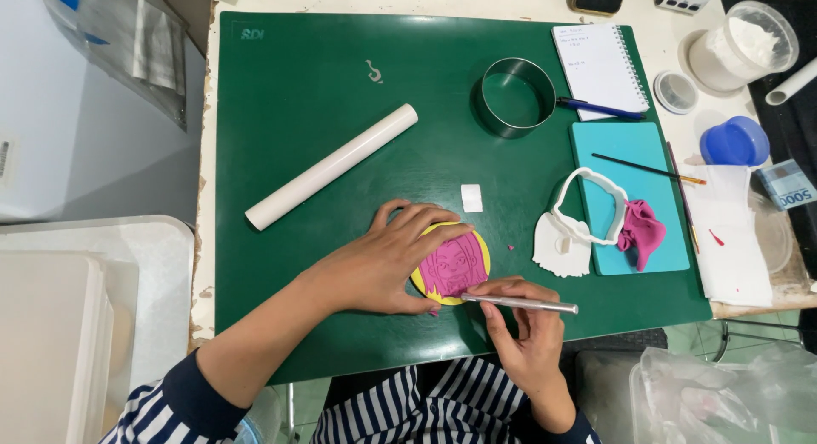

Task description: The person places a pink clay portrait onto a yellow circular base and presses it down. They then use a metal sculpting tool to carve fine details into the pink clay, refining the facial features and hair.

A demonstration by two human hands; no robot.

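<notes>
- the yellow disc (pixel 482 250) lies flat on the green mat (pixel 289 112), near the mat's front edge and a little right of its middle; a pink cutout (pixel 454 265) with a face pressed into it in raised lines covers most of the disc.
- the left hand (pixel 383 261) is spread wide, its fingers curled over the disc's left and upper rim.
- the right hand (pixel 528 325) pinches a thin silver tool (pixel 523 303), lying almost level, tip at the disc's lower right edge.
- a white rolling pin (pixel 332 166) lies slantwise further back on the mat.
- a metal ring cutter (pixel 514 97) stands towards the mat's back right.
</notes>
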